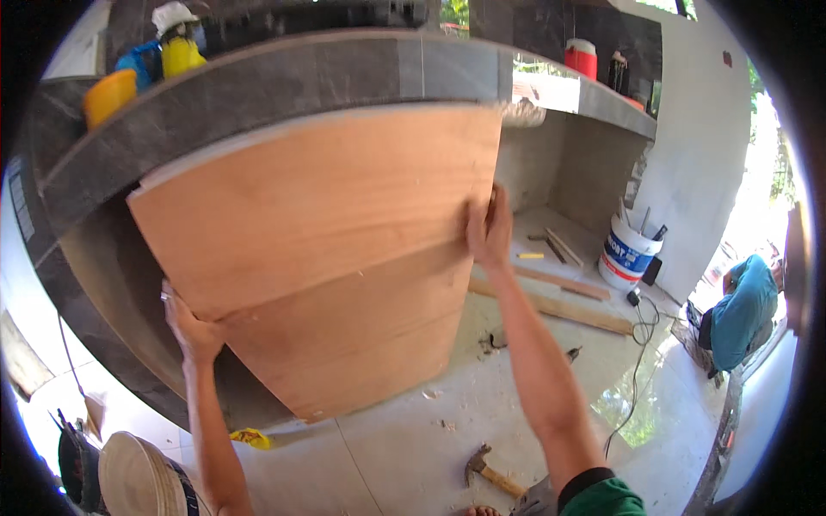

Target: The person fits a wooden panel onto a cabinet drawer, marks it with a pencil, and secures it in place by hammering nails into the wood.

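A large reddish-brown plywood panel (344, 206) stands upright and slightly tilted against the front of a dark tiled counter, its top edge just under the slab. My left hand (191, 325) is closed on the panel's left edge, thumb on the front face and the other fingers partly hidden. Higher up, my right hand (490, 228) grips the opposite edge, with fingers around it. A darker band runs across the middle of the panel. What lies behind the wood is hidden.
On the tiled floor lie a claw hammer (492, 471), wood strips (559, 311) and a cord (638, 361). A white bucket of tools (628, 251) stands at right. Another bucket (142, 477) sits at lower left. A person in teal (742, 314) crouches far right. The counter (344, 73) holds containers.
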The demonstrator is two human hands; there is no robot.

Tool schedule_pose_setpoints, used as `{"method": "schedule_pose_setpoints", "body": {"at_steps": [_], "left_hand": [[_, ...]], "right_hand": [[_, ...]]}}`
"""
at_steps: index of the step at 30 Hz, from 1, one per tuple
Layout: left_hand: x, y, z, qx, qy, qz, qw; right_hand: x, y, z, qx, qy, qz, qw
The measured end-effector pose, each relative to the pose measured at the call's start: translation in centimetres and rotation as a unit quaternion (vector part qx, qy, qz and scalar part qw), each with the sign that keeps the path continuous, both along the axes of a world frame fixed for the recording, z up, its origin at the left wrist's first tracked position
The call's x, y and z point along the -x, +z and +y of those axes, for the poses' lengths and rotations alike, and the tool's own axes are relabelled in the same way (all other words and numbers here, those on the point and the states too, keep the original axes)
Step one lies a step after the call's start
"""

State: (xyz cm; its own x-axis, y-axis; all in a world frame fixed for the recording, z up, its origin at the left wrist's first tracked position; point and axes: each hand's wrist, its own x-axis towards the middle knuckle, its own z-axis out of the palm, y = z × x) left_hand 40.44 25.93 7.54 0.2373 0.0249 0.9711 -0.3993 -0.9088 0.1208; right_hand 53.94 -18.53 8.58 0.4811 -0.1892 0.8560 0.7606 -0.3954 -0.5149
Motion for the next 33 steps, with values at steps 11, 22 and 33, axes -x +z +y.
{"method": "schedule_pose_setpoints", "body": {"at_steps": [11, 22, 33], "left_hand": [[2.6, 1.9, -1.3, 0.032, 0.068, 0.148, 0.986], [3.4, 3.2, -2.6, 0.037, 0.045, 0.198, 0.978], [3.7, 3.1, -2.3, -0.004, 0.054, 0.164, 0.985]], "right_hand": [[1.3, -2.0, -1.6, 0.173, -0.009, 0.109, 0.979], [0.7, -2.0, -2.4, 0.091, 0.084, 0.075, 0.989], [2.0, -0.8, -1.8, 0.029, 0.189, 0.101, 0.976]]}}
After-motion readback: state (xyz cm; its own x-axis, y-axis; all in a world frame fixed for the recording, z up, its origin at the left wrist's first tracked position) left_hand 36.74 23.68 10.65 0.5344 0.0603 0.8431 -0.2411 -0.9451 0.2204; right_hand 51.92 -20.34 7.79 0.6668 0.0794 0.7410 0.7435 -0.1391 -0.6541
